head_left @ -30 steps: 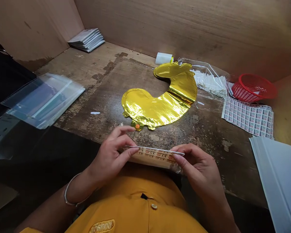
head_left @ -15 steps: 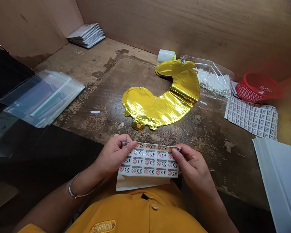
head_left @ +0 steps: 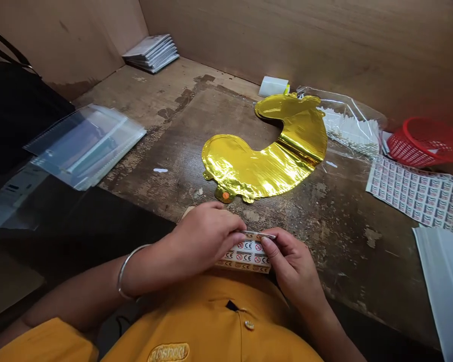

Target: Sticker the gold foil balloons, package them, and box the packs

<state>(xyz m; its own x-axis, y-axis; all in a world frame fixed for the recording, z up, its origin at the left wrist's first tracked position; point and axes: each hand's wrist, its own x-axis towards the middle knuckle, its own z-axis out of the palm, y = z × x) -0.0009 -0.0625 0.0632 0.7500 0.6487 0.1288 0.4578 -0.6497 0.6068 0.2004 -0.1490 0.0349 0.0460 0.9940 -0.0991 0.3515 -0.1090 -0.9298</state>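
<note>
On the near side of the gold foil balloon [head_left: 266,168], the left hand [head_left: 202,244] and right hand [head_left: 296,264] pinch the sticker sheet [head_left: 248,256] by its upper edge. Right of the balloon sits a red basket [head_left: 410,150]; beyond, leftward, a packet stack [head_left: 153,53].

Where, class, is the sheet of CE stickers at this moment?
In the head view, the sheet of CE stickers is just below centre, between the left hand and right hand, nearer the wearer than the gold foil shape.
</note>
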